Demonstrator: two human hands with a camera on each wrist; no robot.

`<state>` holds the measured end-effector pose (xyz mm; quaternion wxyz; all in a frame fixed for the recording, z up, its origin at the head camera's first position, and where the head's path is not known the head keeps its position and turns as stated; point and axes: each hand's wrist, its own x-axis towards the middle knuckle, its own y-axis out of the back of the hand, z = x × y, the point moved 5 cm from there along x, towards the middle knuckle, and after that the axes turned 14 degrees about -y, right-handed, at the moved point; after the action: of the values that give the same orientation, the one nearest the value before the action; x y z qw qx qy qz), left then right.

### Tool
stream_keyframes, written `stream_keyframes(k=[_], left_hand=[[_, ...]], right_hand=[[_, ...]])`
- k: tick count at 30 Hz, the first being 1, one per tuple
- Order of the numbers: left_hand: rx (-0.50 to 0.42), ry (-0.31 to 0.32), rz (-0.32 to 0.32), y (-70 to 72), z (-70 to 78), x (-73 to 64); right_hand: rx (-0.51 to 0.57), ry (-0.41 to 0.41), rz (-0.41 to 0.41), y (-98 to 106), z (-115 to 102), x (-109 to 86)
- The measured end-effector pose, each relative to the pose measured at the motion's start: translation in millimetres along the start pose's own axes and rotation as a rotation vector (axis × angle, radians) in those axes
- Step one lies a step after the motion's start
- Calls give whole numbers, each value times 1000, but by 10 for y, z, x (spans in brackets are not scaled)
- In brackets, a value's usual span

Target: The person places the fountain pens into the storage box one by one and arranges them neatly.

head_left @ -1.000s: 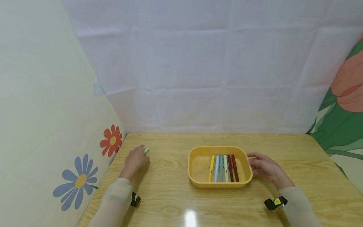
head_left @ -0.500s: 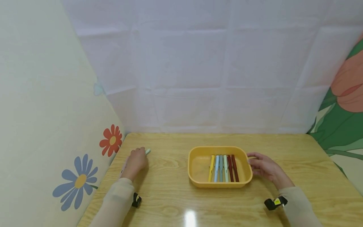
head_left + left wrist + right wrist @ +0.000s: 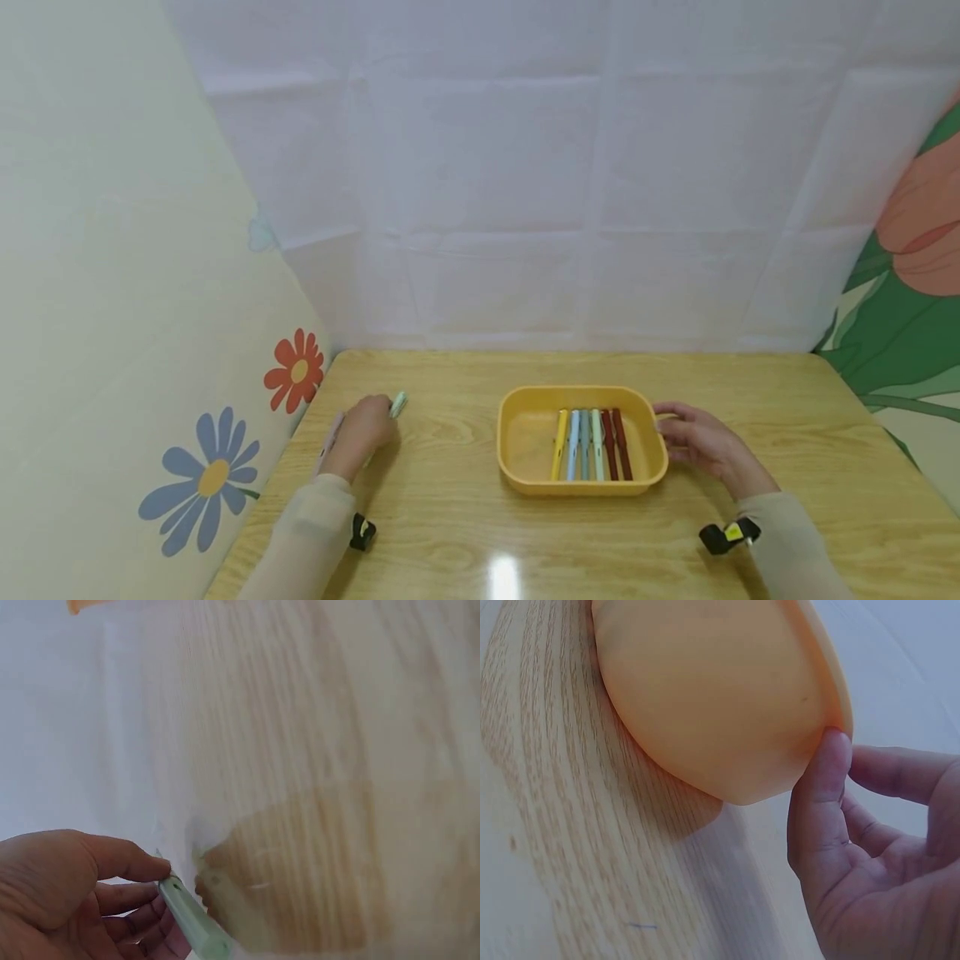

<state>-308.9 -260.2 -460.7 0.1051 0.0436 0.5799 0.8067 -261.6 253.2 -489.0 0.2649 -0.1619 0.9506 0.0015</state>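
Note:
Near the table's left edge, my left hand (image 3: 365, 433) pinches a light green pen (image 3: 398, 405) between thumb and fingers. The pen (image 3: 191, 921) shows close up in the left wrist view, under the thumb tip. A lilac pen (image 3: 330, 442) lies just left of this hand, partly covered by it. A yellow tray (image 3: 517, 483) sits right of the table's middle, with several pens (image 3: 586, 446) in a row: yellow, light blue, teal, light green and dark red. My right hand (image 3: 697, 442) rests its fingertips (image 3: 831, 754) against the tray's right end, outside the rim.
The wooden table (image 3: 450, 533) spreads between my left hand and the tray. A white sheet (image 3: 480, 208) hangs behind it. Walls with painted flowers (image 3: 213, 479) stand at left and right.
My left hand has shifted slightly right and turned, bringing the green pen with it. More of the lilac pen shows beside it. My right hand and the tray stay put.

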Motion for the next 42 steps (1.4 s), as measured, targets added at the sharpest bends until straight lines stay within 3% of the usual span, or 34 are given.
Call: stream_keyframes(k=[5,13,20,25,33,42], left_hand=[[-88,10,8,-12,80,-31],[-447,-26,39,-115,219,-79],[-656,-50,91,-196,403,-70],[-776,-105,110,-200,582,-98],[-892,-223,112,-171,853,-152],[-1102,-196,133,-211,1021,-140]], right_hand=[[-4,-9,10,-4,0,4],[-13,-17,17,-4,-19,-1],[-12,-11,10,5,-27,-12],[-7,-16,14,1,-14,-10],[6,-11,13,-10,-12,-19],[0,-17,29,-18,-19,-19]])
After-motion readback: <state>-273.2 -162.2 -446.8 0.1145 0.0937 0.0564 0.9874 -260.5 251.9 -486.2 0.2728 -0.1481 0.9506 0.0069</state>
